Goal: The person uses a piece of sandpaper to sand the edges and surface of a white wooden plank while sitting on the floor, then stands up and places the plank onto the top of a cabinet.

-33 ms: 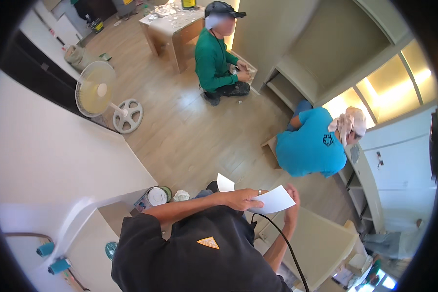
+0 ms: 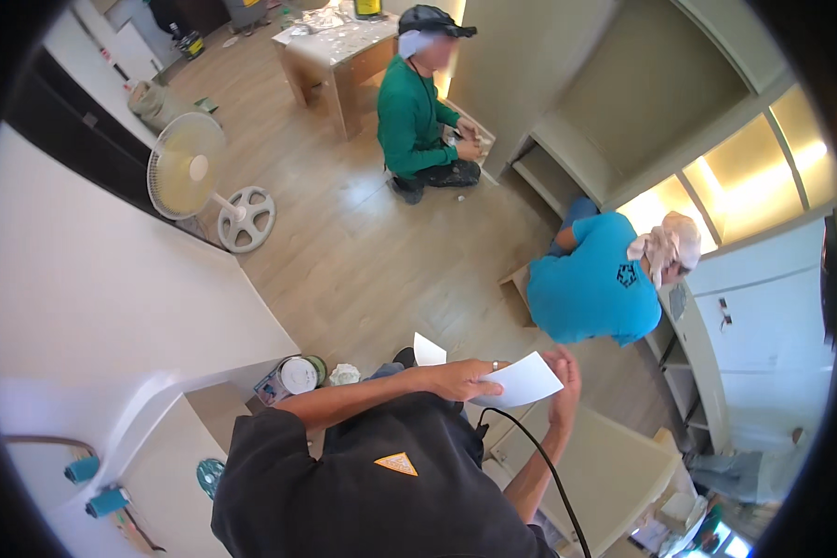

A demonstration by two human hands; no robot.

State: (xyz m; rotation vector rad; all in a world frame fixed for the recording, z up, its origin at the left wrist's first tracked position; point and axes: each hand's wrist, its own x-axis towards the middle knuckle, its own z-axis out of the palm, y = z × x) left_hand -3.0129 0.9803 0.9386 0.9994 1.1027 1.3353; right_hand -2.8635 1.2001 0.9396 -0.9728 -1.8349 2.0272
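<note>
My left hand (image 2: 465, 380) grips a white sheet (image 2: 523, 382) at the frame's lower centre, barely shifted from a moment ago and so still being handled, my right hand (image 2: 564, 383) (whether grasping, I cannot tell) by its right edge.

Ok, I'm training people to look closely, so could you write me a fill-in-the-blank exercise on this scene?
1. The hand with its thumb over the white sheet is the wearer's ____ one.
2. The person in the dark cap wears a ____ top.
3. The person with the pale head wrap wears a ____ shirt.
4. A ____ with a round grille stands on the floor.

Missing words: left; green; blue; fan.
</note>
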